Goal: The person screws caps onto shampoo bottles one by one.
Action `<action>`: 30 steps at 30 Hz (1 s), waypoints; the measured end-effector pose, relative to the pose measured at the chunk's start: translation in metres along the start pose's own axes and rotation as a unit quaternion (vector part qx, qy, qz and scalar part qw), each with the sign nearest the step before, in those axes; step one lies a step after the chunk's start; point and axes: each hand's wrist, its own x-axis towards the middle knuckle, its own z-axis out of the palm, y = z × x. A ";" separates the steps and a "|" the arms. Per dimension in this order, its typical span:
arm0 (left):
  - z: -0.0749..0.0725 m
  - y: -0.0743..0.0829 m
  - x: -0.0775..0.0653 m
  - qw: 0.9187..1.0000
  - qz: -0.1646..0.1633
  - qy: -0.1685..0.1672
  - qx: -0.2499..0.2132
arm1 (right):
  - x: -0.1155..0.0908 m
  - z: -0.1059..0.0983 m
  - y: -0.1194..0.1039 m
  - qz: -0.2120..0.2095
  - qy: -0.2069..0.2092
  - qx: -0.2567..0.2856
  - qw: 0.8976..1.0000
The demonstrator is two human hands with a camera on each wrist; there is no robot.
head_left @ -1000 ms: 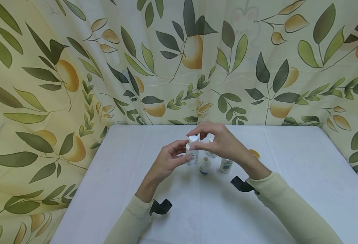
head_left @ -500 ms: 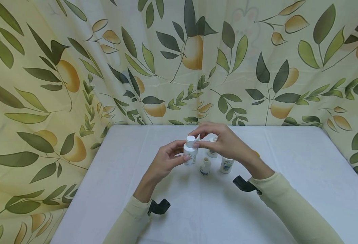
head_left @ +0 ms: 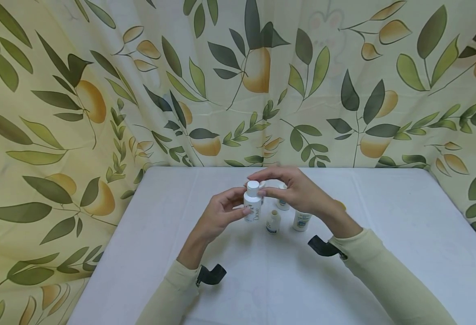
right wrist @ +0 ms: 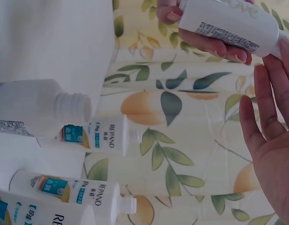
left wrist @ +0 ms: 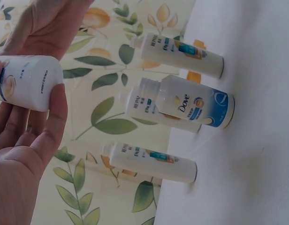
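My left hand [head_left: 221, 214] holds a white Dove bottle [head_left: 252, 207] upright above the table, thumb at its front and fingers behind. At its top is a white cap [head_left: 253, 188]. The thumb and fingers of my right hand [head_left: 296, 187] pinch this cap from the right. In the right wrist view, the right fingertips [right wrist: 286, 47] lie at the bottle's cap end, with the other fingers spread. Just right of the held bottle stands a smaller-looking Dove bottle [head_left: 273, 222] without a cap, its threaded neck [right wrist: 79, 108] bare.
Several white REPAND bottles [left wrist: 182, 55] stand upright behind and right of the uncapped Dove bottle, close together. One REPAND bottle [head_left: 301, 221] is below my right wrist. A yellow object [head_left: 341, 205] is partly hidden behind that wrist. A patterned curtain [head_left: 238, 90] hangs behind the white table [head_left: 181, 180].
The held bottle has shifted slightly left and turned in the left hand. My right thumb has moved from across the cap's front to its right side.
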 end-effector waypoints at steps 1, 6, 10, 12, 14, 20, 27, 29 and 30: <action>0.000 0.000 0.000 1.000 -0.002 0.002 -0.001 | 0.000 0.000 0.000 0.001 0.000 0.001 1.000; 0.000 -0.001 0.000 1.000 -0.003 0.008 0.007 | 0.000 0.001 0.001 0.007 -0.004 0.004 1.000; 0.001 -0.002 0.001 1.000 0.000 0.014 0.015 | 0.000 0.002 0.003 0.001 -0.007 0.002 1.000; 0.001 -0.002 0.001 1.000 0.001 0.018 0.016 | 0.000 0.002 0.003 0.000 -0.008 0.007 1.000; 0.001 -0.003 0.002 1.000 0.002 0.023 0.013 | 0.000 0.002 0.002 0.001 -0.008 0.012 1.000; 0.003 -0.004 0.003 0.999 0.003 0.038 -0.003 | 0.000 0.004 0.002 0.024 0.004 0.017 1.000; 0.007 -0.004 0.004 0.999 0.005 0.048 -0.002 | 0.001 0.006 0.000 0.063 0.030 0.006 0.998; 0.008 -0.004 0.004 0.999 0.004 0.051 -0.001 | 0.001 0.006 -0.001 0.067 0.034 0.010 0.997; 0.008 -0.004 0.004 0.999 0.003 0.052 0.001 | 0.001 0.006 -0.001 0.067 0.036 0.012 0.997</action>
